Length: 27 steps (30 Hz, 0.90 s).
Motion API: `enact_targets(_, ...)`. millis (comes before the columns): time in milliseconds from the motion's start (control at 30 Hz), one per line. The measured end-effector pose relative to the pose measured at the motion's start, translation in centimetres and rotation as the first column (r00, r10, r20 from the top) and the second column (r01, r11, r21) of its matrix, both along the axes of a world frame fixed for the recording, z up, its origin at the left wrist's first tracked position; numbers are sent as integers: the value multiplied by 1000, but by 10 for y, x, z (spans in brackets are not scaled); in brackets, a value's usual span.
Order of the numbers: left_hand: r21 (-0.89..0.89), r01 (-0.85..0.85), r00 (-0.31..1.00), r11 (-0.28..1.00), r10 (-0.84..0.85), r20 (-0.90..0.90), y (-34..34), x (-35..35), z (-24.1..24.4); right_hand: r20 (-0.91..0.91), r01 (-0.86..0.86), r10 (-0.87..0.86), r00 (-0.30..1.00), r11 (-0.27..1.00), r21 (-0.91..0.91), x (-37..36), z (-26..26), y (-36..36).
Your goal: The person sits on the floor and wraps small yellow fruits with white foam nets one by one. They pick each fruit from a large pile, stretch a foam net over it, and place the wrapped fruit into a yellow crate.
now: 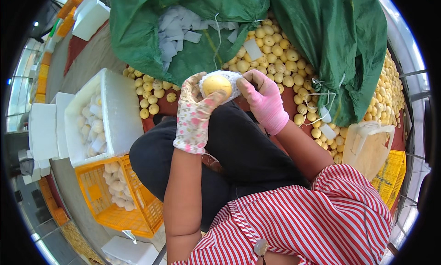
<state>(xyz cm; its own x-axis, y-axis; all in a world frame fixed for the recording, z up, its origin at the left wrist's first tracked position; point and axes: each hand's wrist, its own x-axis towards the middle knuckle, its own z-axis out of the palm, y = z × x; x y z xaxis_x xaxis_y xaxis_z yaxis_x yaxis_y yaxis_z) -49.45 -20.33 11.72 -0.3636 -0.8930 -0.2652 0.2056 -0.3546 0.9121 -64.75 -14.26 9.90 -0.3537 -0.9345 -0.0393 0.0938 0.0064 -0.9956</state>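
Note:
My left hand [198, 110], in a floral glove, grips a round yellow fruit [217, 85] that sits partly inside a white foam net sleeve [231, 80]. The fingers of my right hand [263, 99], in a pink glove, pinch the sleeve's right end. Both hands are raised above my knees. Beyond them a green woven sack [193, 63] lies open, with flattened white foam sleeves [172, 31] in it. Many loose yellow fruits [275, 55] lie to the right of that sack.
A white foam box [122, 113] of sleeved fruits stands at the left, above an orange plastic crate [119, 220] with more. Another green sack [348, 41], a pale plastic container [365, 148] and a yellow crate [391, 179] are at the right. Fruits lie on the red ground sheet [165, 108].

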Motion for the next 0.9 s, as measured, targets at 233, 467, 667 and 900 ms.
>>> enact_targets(233, -270, -88, 959, 959, 155, 239, 4, -3, -16, -727, -165, -251, 640, 878, -449, 10, 7, -3)
enact_targets(467, -307, -295, 911, 905, 363, 195, 1, 72, 40, -278, -179, 150, 949, 980, -83, 3, -18, -13)
enact_targets(667, -552, -439, 424, 709, 705, 568, -13, 276, 9, -314, -189, 212, 925, 976, 104, -12, -94, -67)
enact_targets(900, -363, -514, -262, 777, 261, 929, 44, 484, -133, -704, -53, 216, 676, 968, 246, -15, -180, -217)
